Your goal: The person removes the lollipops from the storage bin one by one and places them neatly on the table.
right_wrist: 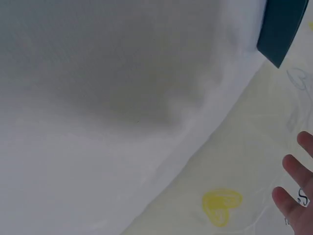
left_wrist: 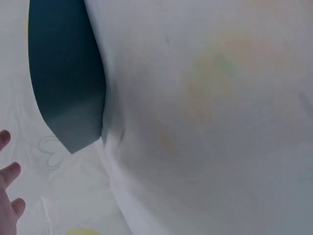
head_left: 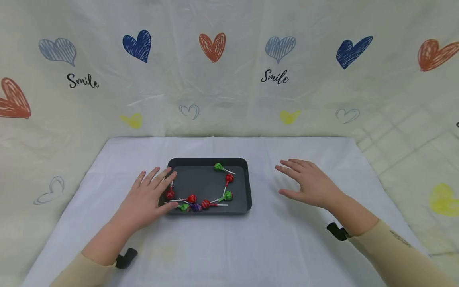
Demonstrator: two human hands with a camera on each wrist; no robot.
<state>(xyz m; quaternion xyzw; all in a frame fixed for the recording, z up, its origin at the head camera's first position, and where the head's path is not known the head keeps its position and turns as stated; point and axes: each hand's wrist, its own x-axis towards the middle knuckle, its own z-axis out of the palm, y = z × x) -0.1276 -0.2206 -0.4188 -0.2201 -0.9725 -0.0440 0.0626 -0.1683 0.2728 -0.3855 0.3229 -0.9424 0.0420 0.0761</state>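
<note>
A dark grey tray (head_left: 201, 181) holds several wrapped lollipops. A green lollipop (head_left: 218, 167) and a red lollipop (head_left: 229, 178) lie at its right back, with another green lollipop (head_left: 228, 195) nearer the front. Along the front lie a purple lollipop (head_left: 195, 207) and several red and green ones. My left hand (head_left: 145, 199), fingers spread, is over the tray's left edge and partly hides a red lollipop (head_left: 170, 194); whether it touches the tray I cannot tell. To the right of the tray, my right hand (head_left: 306, 181) has its fingers extended and holds nothing.
A white cloth (head_left: 229, 247) covers the table. Behind it hangs a pale sheet (head_left: 240, 87) printed with hearts and words. The tray's outer wall shows in the left wrist view (left_wrist: 68, 78), and its corner in the right wrist view (right_wrist: 283, 29).
</note>
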